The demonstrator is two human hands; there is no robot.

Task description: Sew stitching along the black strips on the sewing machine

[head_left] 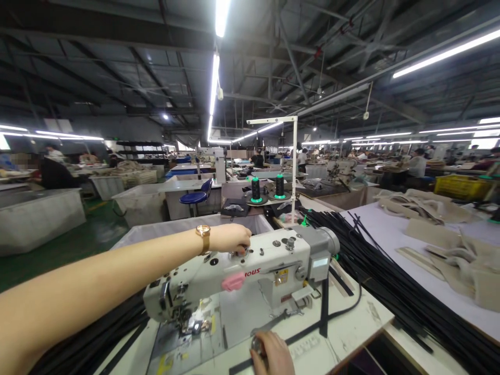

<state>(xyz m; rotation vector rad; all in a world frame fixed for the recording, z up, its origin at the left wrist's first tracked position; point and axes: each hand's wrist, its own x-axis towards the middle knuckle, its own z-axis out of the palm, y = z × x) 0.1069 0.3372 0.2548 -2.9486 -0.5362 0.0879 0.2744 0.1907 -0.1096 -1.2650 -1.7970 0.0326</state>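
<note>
A white industrial sewing machine [250, 276] stands on the table [351, 323] in front of me. My left hand [230, 238], with a gold watch on the wrist, rests on top of the machine, fingers curled around a small knob there. My right hand [273, 355] is at the bottom edge, closed on a small round metal part on the table below the machine. Two black thread spools [267, 187] stand on a rack behind the machine.
A long bundle of black strips [390, 281] lies to the right of the machine. Beige fabric pieces [449, 234] cover a white table at right. White bins [39, 216] and a blue stool [197, 197] stand at left. Other people work at distant tables.
</note>
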